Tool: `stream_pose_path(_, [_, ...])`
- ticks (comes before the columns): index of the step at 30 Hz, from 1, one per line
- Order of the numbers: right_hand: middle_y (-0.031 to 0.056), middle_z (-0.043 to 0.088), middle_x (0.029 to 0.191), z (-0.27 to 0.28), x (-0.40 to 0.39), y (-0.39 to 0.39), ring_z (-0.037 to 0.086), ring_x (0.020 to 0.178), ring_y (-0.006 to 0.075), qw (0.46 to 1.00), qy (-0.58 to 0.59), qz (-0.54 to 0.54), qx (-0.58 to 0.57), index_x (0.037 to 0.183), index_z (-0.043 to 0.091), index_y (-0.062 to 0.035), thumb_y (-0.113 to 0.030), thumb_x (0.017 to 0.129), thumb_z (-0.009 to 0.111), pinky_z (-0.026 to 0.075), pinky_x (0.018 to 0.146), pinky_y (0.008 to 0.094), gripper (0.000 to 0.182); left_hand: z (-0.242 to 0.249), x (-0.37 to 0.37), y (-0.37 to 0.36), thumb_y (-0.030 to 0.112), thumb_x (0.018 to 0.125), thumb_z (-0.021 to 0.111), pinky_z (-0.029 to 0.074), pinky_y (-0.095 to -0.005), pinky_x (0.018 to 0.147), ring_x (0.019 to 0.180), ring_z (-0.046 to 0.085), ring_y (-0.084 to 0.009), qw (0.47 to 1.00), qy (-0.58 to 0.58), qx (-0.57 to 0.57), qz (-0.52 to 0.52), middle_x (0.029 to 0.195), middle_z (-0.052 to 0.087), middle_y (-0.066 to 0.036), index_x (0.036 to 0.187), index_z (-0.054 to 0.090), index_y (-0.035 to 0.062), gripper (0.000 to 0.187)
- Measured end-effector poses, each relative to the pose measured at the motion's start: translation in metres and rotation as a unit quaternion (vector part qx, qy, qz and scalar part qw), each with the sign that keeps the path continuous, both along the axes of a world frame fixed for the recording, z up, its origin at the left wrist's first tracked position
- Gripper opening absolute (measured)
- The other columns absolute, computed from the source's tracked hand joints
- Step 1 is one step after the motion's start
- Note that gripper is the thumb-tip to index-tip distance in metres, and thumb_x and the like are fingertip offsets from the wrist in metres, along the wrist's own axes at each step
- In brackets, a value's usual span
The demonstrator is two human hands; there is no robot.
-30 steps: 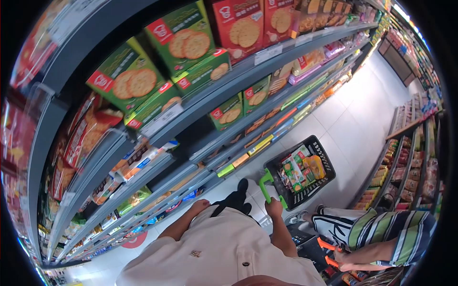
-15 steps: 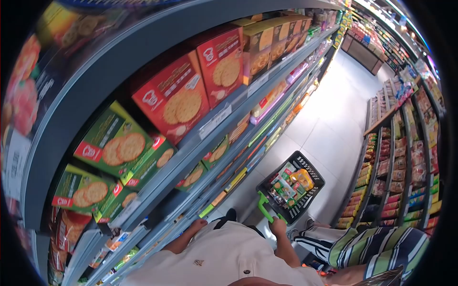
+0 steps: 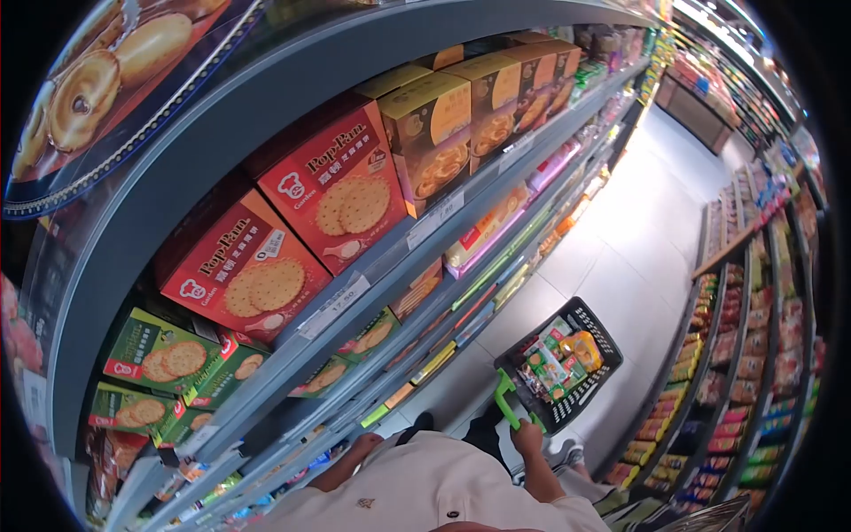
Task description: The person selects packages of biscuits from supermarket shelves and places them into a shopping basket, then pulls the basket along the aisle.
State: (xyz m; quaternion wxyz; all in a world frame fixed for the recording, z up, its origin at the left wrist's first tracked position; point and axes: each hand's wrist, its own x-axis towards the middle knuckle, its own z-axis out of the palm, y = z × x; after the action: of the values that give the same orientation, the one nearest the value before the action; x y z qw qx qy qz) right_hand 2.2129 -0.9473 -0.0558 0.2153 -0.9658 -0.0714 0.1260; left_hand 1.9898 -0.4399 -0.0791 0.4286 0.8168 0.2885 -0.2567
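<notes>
A black shopping basket (image 3: 592,332) stands on the floor ahead of me, with packaged goods (image 3: 551,362) inside and an orange-yellow pack (image 3: 582,350) on the right. My right hand (image 3: 526,434) is closed around the end of its green handle (image 3: 507,403). My left hand (image 3: 365,445) hangs beside my body near the lower shelves, fingers curled, with nothing visible in it. On the shelf to my left are red Pop-Pan cracker boxes (image 3: 332,191), green cracker boxes (image 3: 168,350) and gold-brown biscuit boxes (image 3: 430,133).
Shelves of packaged snacks (image 3: 683,390) line the right side of the aisle. The tiled floor (image 3: 612,239) runs ahead toward a display stand (image 3: 696,111). Another person's shoe and leg (image 3: 574,457) are close on my right. Price tags (image 3: 335,306) run along the left shelf edge.
I have moved forward along the shelf; the red boxes now appear further left and lower. The basket stays in front of my right hand. The person in stripes has slipped mostly out of view.
</notes>
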Motion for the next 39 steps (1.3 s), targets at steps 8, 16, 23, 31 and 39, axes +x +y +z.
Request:
stream_pose_path(8, [0.0245, 0.073, 0.076, -0.015, 0.075, -0.065, 0.074, 0.075, 0.0489, 0.999, 0.019, 0.023, 0.034, 0.088, 0.074, -0.0076, -0.031, 0.091, 0.072, 0.060, 0.072, 0.0608, 0.024, 0.004, 0.093, -0.105, 0.043, 0.097, 0.076, 0.060, -0.0411, 0.096, 0.108, 0.078, -0.0275, 0.999, -0.021, 0.015, 0.022, 0.116, 0.082, -0.013, 0.116, 0.084, 0.0113, 0.038])
stream_pose_path(16, [0.0254, 0.075, 0.082, -0.019, 0.154, -0.133, 0.075, 0.080, 0.0487, 0.997, 0.061, 0.054, 0.018, 0.097, 0.072, -0.0075, -0.030, 0.093, 0.069, 0.060, 0.075, 0.0615, 0.023, 0.046, 0.220, -0.191, 0.048, 0.101, 0.073, 0.059, -0.0423, 0.099, 0.113, 0.076, -0.0307, 0.998, -0.041, 0.044, -0.029, 0.119, 0.081, -0.016, 0.125, 0.079, 0.0092, 0.046])
stream_pose_path(23, [0.0240, 0.076, 0.081, -0.030, 0.211, -0.182, 0.076, 0.078, 0.0470, 0.996, 0.061, 0.068, 0.003, 0.097, 0.072, -0.0077, -0.032, 0.093, 0.069, 0.060, 0.073, 0.0600, 0.025, 0.016, 0.289, -0.202, 0.049, 0.100, 0.075, 0.060, -0.0426, 0.096, 0.112, 0.076, -0.0297, 0.996, -0.069, 0.027, -0.041, 0.119, 0.080, -0.016, 0.124, 0.079, 0.0087, 0.047])
stream_pose_path(31, [0.0219, 0.075, 0.079, -0.047, 0.290, -0.246, 0.075, 0.077, 0.0463, 0.994, 0.071, 0.088, -0.011, 0.096, 0.073, -0.0077, -0.036, 0.093, 0.075, 0.060, 0.074, 0.0589, 0.029, 0.000, 0.388, -0.222, 0.047, 0.100, 0.075, 0.059, -0.0422, 0.096, 0.108, 0.077, -0.0297, 0.997, -0.039, 0.002, -0.060, 0.115, 0.081, -0.016, 0.121, 0.080, 0.0069, 0.046])
stream_pose_path(39, [0.0175, 0.075, 0.079, -0.051, 0.403, -0.301, 0.075, 0.077, 0.0442, 0.995, 0.052, 0.037, -0.080, 0.095, 0.074, -0.0110, -0.034, 0.096, 0.072, 0.060, 0.072, 0.0570, 0.023, -0.034, 0.557, -0.236, 0.047, 0.100, 0.074, 0.059, -0.0429, 0.097, 0.111, 0.077, -0.0307, 0.992, -0.092, -0.051, -0.067, 0.117, 0.081, -0.019, 0.123, 0.079, 0.0027, 0.050])
